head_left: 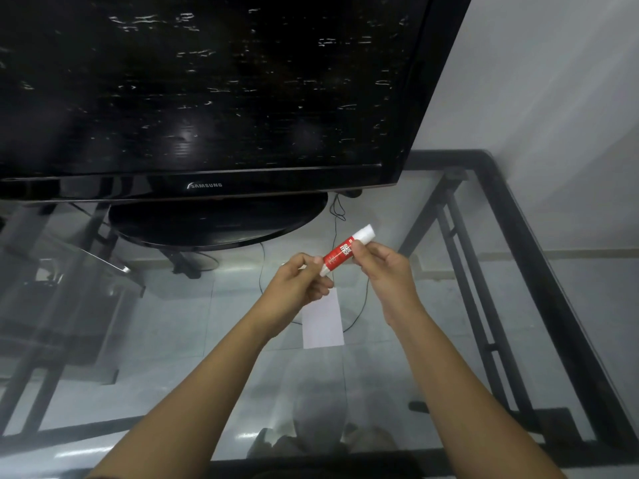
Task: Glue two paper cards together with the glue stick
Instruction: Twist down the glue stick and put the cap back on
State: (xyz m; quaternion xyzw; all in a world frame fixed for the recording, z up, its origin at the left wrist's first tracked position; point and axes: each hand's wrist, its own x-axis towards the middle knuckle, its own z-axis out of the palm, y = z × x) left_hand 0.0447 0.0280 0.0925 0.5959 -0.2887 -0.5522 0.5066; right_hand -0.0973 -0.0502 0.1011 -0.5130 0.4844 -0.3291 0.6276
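A red glue stick with a white cap at its upper right end is held in the air above the glass table. My left hand pinches its lower white end. My right hand grips the red body just below the cap. The cap is on. A white paper card lies flat on the glass below my hands, its top partly hidden by my left hand. I cannot tell whether it is one card or two stacked.
A large black television on an oval stand fills the back of the glass table. The table's black metal frame runs along the right side. Cables hang behind the stand. A white wall is at the right.
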